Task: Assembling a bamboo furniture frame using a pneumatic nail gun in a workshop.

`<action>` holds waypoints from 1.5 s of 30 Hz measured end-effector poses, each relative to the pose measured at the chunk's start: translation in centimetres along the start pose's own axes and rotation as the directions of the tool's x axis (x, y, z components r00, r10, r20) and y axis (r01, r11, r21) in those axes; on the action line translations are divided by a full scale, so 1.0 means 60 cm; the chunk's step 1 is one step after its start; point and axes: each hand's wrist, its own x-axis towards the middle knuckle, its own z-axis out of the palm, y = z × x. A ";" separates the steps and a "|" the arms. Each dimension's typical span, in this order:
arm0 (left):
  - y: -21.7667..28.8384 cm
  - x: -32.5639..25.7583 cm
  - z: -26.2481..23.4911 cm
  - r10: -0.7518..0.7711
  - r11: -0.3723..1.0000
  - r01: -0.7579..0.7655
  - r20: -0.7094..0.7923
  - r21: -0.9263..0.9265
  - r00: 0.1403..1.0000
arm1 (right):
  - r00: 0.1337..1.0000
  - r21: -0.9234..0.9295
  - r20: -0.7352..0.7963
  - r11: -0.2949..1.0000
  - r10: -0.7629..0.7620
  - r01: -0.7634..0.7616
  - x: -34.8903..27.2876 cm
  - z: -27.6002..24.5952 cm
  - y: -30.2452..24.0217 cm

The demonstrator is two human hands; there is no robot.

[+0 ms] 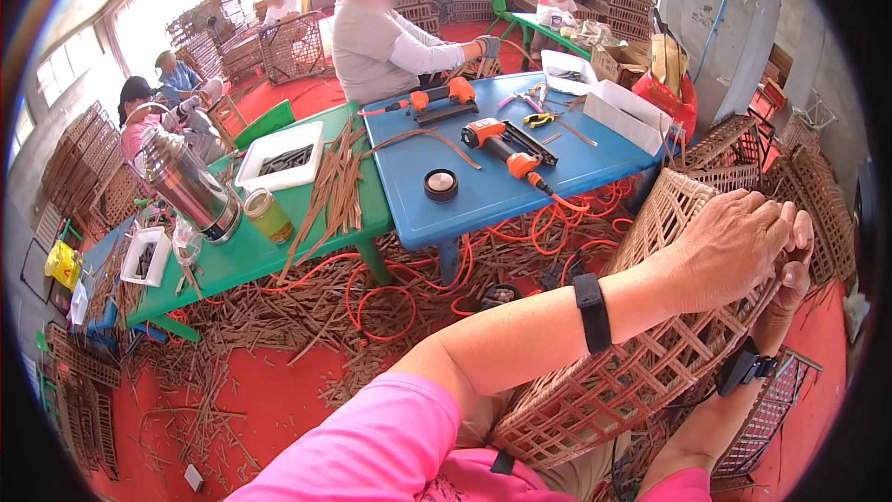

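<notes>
A brown woven lattice basket [632, 363] leans across my lap, tilted up toward the right. Reaching over it from the left, my left hand [729, 246] is closed at its far right edge, fingers bent down over the rim. My right hand [792, 284] comes up on the outer side of the same edge, with its fingers and thumb curled against the left hand's fingertips. Both hands meet there, and the exact spot they pinch is hidden behind the fingers. A black strap circles my left forearm, and a dark watch-like device sits on my right wrist.
Two orange-black nail guns [506, 149], pliers [538, 119] and a tape roll [440, 185] lie on the blue table [409, 214]. The green table [204, 270] bears a steel flask [190, 186] and loose strips. Orange hoses [386, 316] and scraps cover the floor. A co-worker [372, 37] sits beyond.
</notes>
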 end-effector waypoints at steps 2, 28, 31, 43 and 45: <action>-0.001 0.000 0.001 -0.001 1.000 0.001 0.001 -0.002 1.000 | 0.999 0.024 -0.031 0.999 -0.024 0.024 0.000 0.006 0.004; 0.000 -0.001 -0.003 -0.012 1.000 0.012 0.031 -0.009 0.999 | 1.000 -0.012 0.009 1.000 0.009 -0.009 0.001 0.008 -0.006; 0.001 0.000 -0.005 -0.009 1.000 0.009 0.042 -0.004 0.999 | 0.999 -0.019 -0.052 1.000 0.001 -0.002 0.001 0.014 -0.004; 0.000 0.004 -0.007 -0.020 1.000 0.020 0.053 -0.008 0.998 | 1.000 -0.068 -0.025 0.998 0.006 -0.007 0.003 0.014 -0.008; -0.001 0.005 -0.005 -0.004 1.000 0.005 0.024 -0.025 1.000 | 1.000 -0.070 -0.026 0.998 0.000 -0.002 0.003 0.012 -0.009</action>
